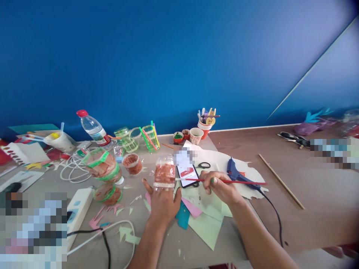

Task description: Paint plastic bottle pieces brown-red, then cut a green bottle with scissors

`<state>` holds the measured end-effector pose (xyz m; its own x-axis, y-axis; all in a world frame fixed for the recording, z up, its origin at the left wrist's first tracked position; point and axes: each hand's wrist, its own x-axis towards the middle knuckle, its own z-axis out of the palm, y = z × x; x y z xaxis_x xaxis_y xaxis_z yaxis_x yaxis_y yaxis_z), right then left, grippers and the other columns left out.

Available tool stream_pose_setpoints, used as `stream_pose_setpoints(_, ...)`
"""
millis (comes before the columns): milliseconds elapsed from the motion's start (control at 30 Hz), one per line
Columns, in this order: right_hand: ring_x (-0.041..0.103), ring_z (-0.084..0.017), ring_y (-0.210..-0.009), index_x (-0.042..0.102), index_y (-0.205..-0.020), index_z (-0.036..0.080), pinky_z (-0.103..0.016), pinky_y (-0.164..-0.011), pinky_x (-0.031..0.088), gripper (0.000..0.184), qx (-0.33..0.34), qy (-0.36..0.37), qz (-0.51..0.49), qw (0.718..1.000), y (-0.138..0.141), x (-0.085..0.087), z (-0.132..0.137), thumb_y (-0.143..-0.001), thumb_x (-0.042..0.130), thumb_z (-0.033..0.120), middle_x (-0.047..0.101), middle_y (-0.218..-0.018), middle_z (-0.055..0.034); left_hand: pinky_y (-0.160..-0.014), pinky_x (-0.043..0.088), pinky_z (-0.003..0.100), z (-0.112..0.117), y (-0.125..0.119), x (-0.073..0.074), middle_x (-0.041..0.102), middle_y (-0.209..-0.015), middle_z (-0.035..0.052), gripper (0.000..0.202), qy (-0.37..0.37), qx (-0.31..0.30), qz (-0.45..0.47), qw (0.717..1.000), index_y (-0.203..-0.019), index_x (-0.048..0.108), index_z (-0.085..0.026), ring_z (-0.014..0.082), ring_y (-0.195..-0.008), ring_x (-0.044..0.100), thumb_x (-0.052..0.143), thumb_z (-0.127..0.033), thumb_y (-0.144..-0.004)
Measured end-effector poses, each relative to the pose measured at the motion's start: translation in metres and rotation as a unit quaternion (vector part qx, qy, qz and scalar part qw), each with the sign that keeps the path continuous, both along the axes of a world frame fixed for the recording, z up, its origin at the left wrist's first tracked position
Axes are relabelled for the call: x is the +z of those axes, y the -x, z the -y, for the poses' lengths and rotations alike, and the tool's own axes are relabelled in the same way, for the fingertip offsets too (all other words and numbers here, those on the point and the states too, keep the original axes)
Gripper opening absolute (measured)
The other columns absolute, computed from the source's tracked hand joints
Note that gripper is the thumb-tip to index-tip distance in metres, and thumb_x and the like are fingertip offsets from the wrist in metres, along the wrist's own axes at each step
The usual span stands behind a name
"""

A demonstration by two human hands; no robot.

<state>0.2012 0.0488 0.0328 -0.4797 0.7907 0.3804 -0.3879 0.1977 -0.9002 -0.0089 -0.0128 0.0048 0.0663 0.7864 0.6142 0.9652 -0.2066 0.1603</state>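
A cut piece of clear plastic bottle (165, 173), coated with reddish-brown paint and banded in white near its lower edge, sits over the end of my left hand (164, 203). My left thumb and one outer finger stick out on either side; the middle fingers are hidden, seemingly inside the bottle. My right hand (220, 185) pinches a thin red paintbrush (241, 182), its tip at the bottle's right side. Behind the brush lies a lit phone (186, 180). Coloured paper scraps (206, 228) spread beneath and between my hands.
A blue glue gun (238, 175) rests on white paper at right, its cord running forward. Painted plastic containers (102, 164), a water bottle (94, 129) and a power strip (80, 215) stand left. Paint cups (196, 135) line the back. A wooden stick (280, 181) lies far right.
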Motion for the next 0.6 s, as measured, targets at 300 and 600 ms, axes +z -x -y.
stream_pose_setpoints(300,0.059,-0.024,-0.086,0.065,-0.116,0.023,-0.040,-0.080,0.047,0.046,-0.151,-0.016,0.008,0.988,0.009,-0.006,-0.005,-0.086,0.058,0.058,0.067,-0.108,-0.0112,-0.116,-0.004,0.069,0.009,-0.002,0.005,0.061,-0.135,0.0152,0.065,-0.029,-0.181,0.018,0.983,-0.143,0.040,-0.019,0.0372,-0.131,0.050,0.062,-0.027,-0.081)
stream_pose_setpoints(600,0.059,-0.032,-0.112,0.064,-0.123,0.025,-0.045,-0.096,0.046,0.050,-0.183,-0.070,0.165,0.967,0.010,-0.004,-0.001,-0.089,0.054,0.060,0.068,-0.120,-0.0118,-0.114,-0.015,0.068,0.017,-0.013,0.013,0.060,-0.136,0.0137,0.072,0.018,-0.252,0.007,0.968,-0.149,0.031,-0.019,0.0361,-0.134,0.047,0.058,-0.030,-0.083)
